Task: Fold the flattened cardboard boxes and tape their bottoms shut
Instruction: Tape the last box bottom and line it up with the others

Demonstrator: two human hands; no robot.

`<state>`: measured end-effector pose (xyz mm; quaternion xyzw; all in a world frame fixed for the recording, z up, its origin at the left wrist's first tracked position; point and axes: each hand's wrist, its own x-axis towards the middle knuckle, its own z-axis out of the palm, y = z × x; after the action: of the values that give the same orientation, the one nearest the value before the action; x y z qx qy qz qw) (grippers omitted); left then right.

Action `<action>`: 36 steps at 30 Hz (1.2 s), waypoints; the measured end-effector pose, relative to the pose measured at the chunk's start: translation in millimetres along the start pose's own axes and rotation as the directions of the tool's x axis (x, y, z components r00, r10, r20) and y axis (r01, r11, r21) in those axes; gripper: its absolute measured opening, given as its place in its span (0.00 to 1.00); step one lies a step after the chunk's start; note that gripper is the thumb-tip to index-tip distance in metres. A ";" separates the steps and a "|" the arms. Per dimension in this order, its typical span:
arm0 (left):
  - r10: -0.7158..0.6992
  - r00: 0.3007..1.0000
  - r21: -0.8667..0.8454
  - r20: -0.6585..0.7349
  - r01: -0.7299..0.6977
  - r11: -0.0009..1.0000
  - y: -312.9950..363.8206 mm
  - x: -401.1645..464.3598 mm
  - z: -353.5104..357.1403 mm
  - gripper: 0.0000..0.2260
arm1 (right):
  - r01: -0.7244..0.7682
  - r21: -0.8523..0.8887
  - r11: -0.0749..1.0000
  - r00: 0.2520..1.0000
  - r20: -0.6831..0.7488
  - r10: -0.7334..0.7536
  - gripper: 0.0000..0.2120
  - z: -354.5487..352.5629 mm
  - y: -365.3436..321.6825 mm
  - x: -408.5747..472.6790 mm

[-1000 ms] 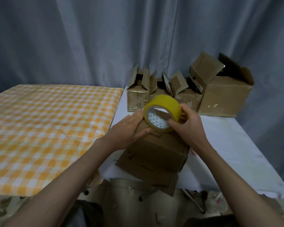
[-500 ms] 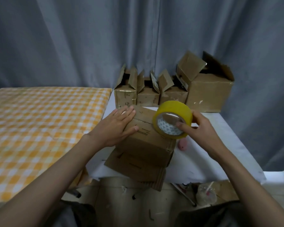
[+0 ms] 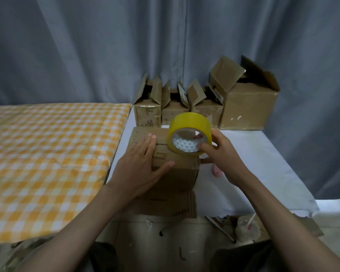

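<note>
A folded cardboard box (image 3: 175, 169) stands at the near edge of the white table (image 3: 263, 169), on top of flattened cardboard (image 3: 177, 205) that overhangs the edge. My left hand (image 3: 141, 165) lies flat on the box's top with straight fingers, pressing it down. My right hand (image 3: 222, 154) grips a yellow tape roll (image 3: 189, 127), thumb on the near rim and fingers through the core. The roll stands on edge over the box's right part.
Three small open boxes (image 3: 173, 108) and a bigger open box (image 3: 247, 105) line the back of the table by the grey curtain. A yellow checked cloth (image 3: 47, 158) covers the surface on the left. A small pink thing (image 3: 216, 171) lies right of the box. Scraps litter the floor.
The tape roll has shifted back over the box's top. My left hand has slid flatter across the top. The view has swung a little to the left.
</note>
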<state>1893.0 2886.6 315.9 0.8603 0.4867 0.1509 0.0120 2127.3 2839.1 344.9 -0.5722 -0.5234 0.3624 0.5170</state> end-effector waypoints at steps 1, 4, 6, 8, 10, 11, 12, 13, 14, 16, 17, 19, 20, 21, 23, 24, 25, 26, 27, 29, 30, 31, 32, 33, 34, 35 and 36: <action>-0.015 1.000 0.005 -0.005 0.015 1.000 -1.1 1.6 -1.5 0.47 | 0.005 0.008 1.000 1.000 0.019 -0.005 0.13 3.3 -1.6 5.1; -0.044 0.999 0.014 0.004 0.044 0.999 -7.5 8.4 1.8 0.47 | 0.008 0.003 1.000 0.997 0.082 -0.009 0.14 8.0 -1.5 16.4; -0.050 0.999 0.012 0.005 0.049 0.999 -9.1 7.1 5.6 0.47 | 0.032 -0.020 0.999 0.995 0.099 -0.030 0.14 8.4 1.0 19.9; -0.056 0.998 0.004 -0.002 0.056 0.998 -9.2 5.1 7.6 0.47 | 0.069 -0.022 0.997 0.994 0.088 -0.067 0.14 8.7 3.5 20.9; -0.066 0.998 -0.008 -0.013 0.066 0.998 -8.6 4.7 6.5 0.47 | 0.099 -0.002 0.995 0.993 0.065 -0.099 0.14 9.2 5.8 21.3; -0.070 0.997 -0.011 -0.015 0.070 0.998 -8.1 4.6 5.7 0.48 | 0.114 0.007 0.993 0.992 0.058 -0.115 0.14 9.4 6.1 21.2; -0.072 0.997 -0.010 -0.013 0.072 0.997 -7.9 4.3 5.3 0.48 | 0.129 0.009 0.992 0.990 0.053 -0.130 0.14 9.5 5.5 21.2; -0.074 0.997 -0.006 -0.008 0.074 0.997 -8.0 4.1 4.7 0.48 | 0.145 -0.002 0.989 0.988 0.051 -0.145 0.14 9.1 3.6 21.8; -0.075 0.997 -0.002 -0.001 0.075 0.997 -8.9 4.0 4.7 0.48 | 0.160 -0.020 0.987 0.986 0.056 -0.159 0.14 8.1 0.7 22.8; -0.079 0.997 -0.002 0.015 0.079 0.997 -11.1 4.7 4.7 0.48 | 0.184 -0.042 0.982 0.981 0.066 -0.181 0.12 3.4 -7.3 25.4; -0.080 0.997 -0.001 0.017 0.081 0.997 -11.9 5.4 5.0 0.49 | 0.189 -0.037 0.981 0.981 0.060 -0.187 0.11 -0.9 -11.4 26.3; -0.077 0.997 0.003 0.017 0.077 0.997 -12.5 6.4 5.1 0.48 | 0.189 -0.037 0.981 0.981 0.047 -0.187 0.11 -12.5 -16.7 28.2; -0.076 0.997 0.007 0.019 0.076 0.997 -12.4 6.3 5.4 0.48 | 0.187 -0.050 0.981 0.981 0.054 -0.185 0.12 -18.5 -17.1 28.5; -0.075 0.997 0.007 0.022 0.074 0.997 -12.6 6.0 5.4 0.49 | 0.190 -0.071 0.979 0.981 0.059 -0.186 0.11 -23.6 -16.5 28.1; -0.075 0.997 0.003 0.030 0.075 0.997 -12.9 5.5 5.2 0.49 | 0.199 -0.141 0.970 0.980 0.038 -0.195 0.10 -31.3 -11.4 27.8; -0.075 0.997 0.002 0.035 0.075 0.997 -13.6 5.6 5.5 0.49 | 0.204 -0.183 0.962 0.979 0.022 -0.203 0.10 -33.8 -8.5 28.0; -0.074 0.997 0.003 0.037 0.074 0.997 -13.5 5.5 4.5 0.49 | 0.211 -0.222 0.952 0.977 0.011 -0.214 0.10 -35.4 -6.4 28.0; -0.073 0.997 0.005 0.039 0.073 0.997 -13.7 5.6 4.4 0.49 | 0.216 -0.257 0.942 0.975 0.001 -0.224 0.11 -37.1 -4.3 28.5; -0.071 0.997 0.009 0.039 0.071 0.997 -12.8 5.5 3.2 0.49 | 0.221 -0.284 0.933 0.973 -0.006 -0.233 0.12 -39.0 -2.5 29.1; -0.075 0.996 0.012 0.041 0.075 0.997 -10.9 4.4 1.4 0.48 | 0.214 -0.337 0.917 0.972 -0.021 -0.235 0.17 -43.1 1.8 31.0; -0.076 0.996 0.012 0.043 0.076 0.997 -10.2 4.0 0.6 0.48 | 0.204 -0.360 0.911 0.974 -0.024 -0.227 0.18 -45.0 4.2 32.0; -0.075 0.996 0.012 0.044 0.074 0.997 -9.9 3.6 0.1 0.48 | 0.193 -0.379 0.905 0.976 -0.023 -0.217 0.18 -46.3 7.7 33.0; -0.073 0.996 0.014 0.043 0.072 0.997 -10.1 3.8 0.2 0.49 | 0.184 -0.397 0.899 0.978 -0.021 -0.210 0.17 -46.7 11.4 33.9; -0.073 0.996 0.017 0.043 0.072 0.997 -10.9 4.4 0.8 0.49 | 0.177 -0.409 0.895 0.979 -0.019 -0.202 0.15 -46.9 14.9 34.5; -0.074 0.996 0.018 0.045 0.073 0.997 -11.9 5.2 2.1 0.49 | 0.167 -0.410 0.897 0.981 -0.022 -0.193 0.14 -46.9 19.0 35.3; -0.076 0.996 0.017 0.047 0.076 0.997 -12.3 5.7 2.7 0.49 | 0.157 -0.402 0.902 0.983 -0.027 -0.183 0.14 -47.1 22.7 36.0; -0.077 0.996 0.016 0.050 0.076 0.997 -13.3 6.1 3.7 0.49 | 0.145 -0.391 0.909 0.985 -0.032 -0.171 0.14 -47.3 25.7 36.8</action>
<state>1885.9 2899.2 311.7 0.8446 0.5200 0.1250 0.0241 2185.2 2867.0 334.2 -0.6304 -0.6119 0.1901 0.4382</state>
